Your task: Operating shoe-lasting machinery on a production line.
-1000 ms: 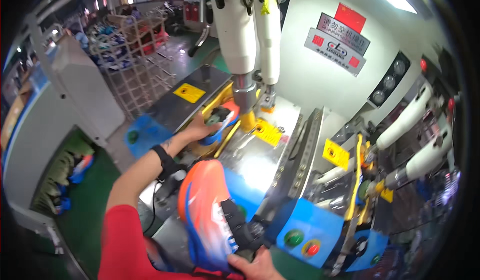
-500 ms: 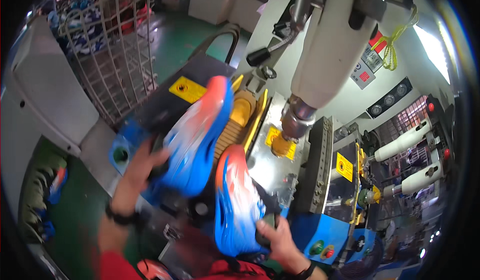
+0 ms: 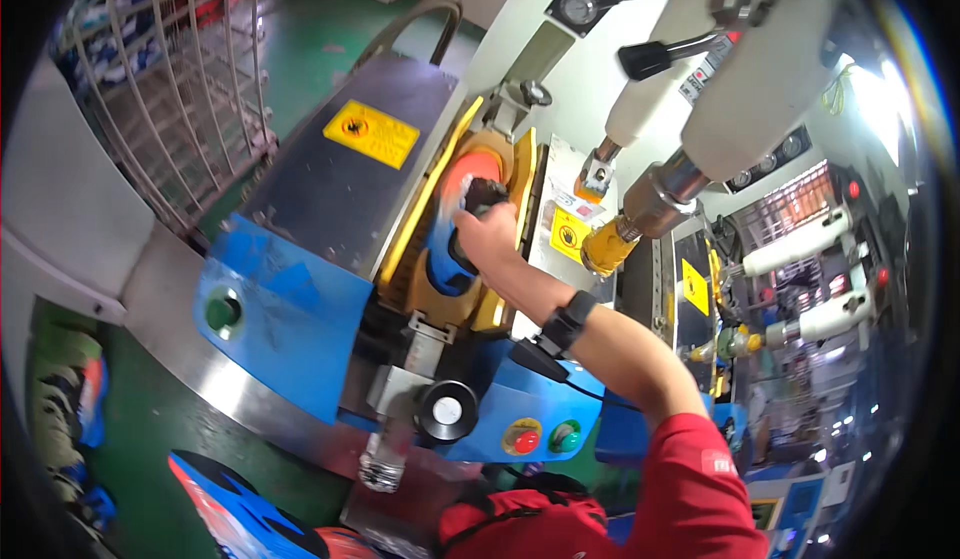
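A blue, white and orange sports shoe sits in the yellow-padded cradle of a pressing machine, its orange end at the far side. My right hand reaches over from the right and is closed on the shoe's dark upper part; some fingers are hidden. Low at the left, another blue and orange shoe shows, tilted and cut off by the lower edge. My left hand is out of view, so whether it holds that shoe cannot be told.
White press arms with a yellow pad hang right of the cradle. A black-handled lever juts above. Green and red buttons are on the blue front panels. A wire cart stands far left; several shoes lie on a rack below.
One shoe has gone into the cradle with my right hand on it. The other shoe has moved down to the lower left. My left hand has left the view.
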Tool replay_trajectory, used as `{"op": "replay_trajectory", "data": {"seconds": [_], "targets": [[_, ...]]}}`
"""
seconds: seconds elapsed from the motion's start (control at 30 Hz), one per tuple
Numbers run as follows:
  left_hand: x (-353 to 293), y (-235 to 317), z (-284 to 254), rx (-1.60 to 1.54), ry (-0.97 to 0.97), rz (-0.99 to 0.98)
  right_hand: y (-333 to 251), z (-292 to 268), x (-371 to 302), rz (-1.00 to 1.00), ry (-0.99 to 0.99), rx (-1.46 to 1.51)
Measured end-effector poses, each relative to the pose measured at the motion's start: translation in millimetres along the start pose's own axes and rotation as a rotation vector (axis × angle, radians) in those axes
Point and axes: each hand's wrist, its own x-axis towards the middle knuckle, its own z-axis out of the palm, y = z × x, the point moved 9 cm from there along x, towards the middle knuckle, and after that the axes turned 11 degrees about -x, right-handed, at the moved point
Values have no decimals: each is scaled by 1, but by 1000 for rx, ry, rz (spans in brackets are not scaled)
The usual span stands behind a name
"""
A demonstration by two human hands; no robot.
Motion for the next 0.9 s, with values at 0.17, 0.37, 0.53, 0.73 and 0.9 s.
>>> {"op": "replay_trajectory", "data": {"seconds": [0.17, 0.37, 0.53, 0.73, 0.9], "targets": [[-15, -19, 22, -34, -94, -53, -5, -9, 16, 105, 51, -300], [-66, -14, 25, -11, -178, -101, -39, -84, -75, -356, -378, -64], [-140, -14, 4, -182, -254, 28, 33, -202, -253, -895, -211, -521], [-218, -32, 16, -180, -282, -139, 136, -196, -302, -847, -362, -436], [-285, -11, -21, -98, -187, -63, 155, -228, -360, -717, -423, 261]]}}
